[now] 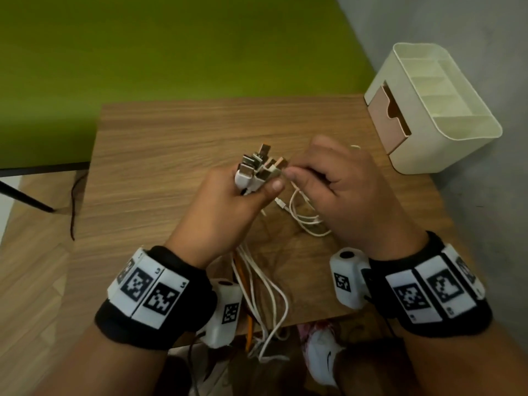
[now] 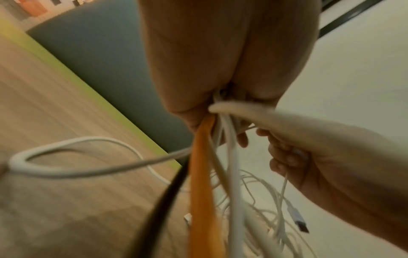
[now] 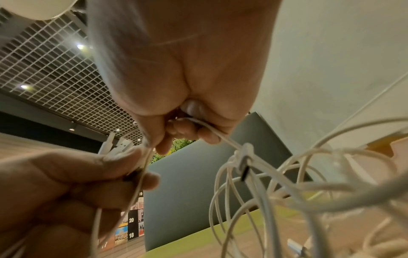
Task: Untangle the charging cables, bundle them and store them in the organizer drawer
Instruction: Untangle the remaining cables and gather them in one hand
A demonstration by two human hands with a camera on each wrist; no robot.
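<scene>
My left hand (image 1: 228, 201) grips a bunch of charging cables just below their USB plugs (image 1: 261, 164), which stick up above the fist. Their white and orange cords (image 1: 257, 284) hang down past the table's near edge. In the left wrist view the orange cord (image 2: 202, 174) and white cords (image 2: 232, 157) run out of the fist. My right hand (image 1: 337, 184) sits right beside the plugs and pinches a thin white cable (image 3: 220, 136). More white cable loops (image 1: 305, 215) lie on the table below it. The cream organizer (image 1: 445, 130) stands at the table's far right, its pink drawer (image 1: 388, 118) pulled partly out.
The wooden table (image 1: 171, 155) carries only the cables and the organizer. A grey wall (image 1: 485, 38) runs along the right, close behind the organizer. A green surface (image 1: 171, 47) lies beyond the far edge. A dark table leg and a black cord (image 1: 73, 207) are at the left.
</scene>
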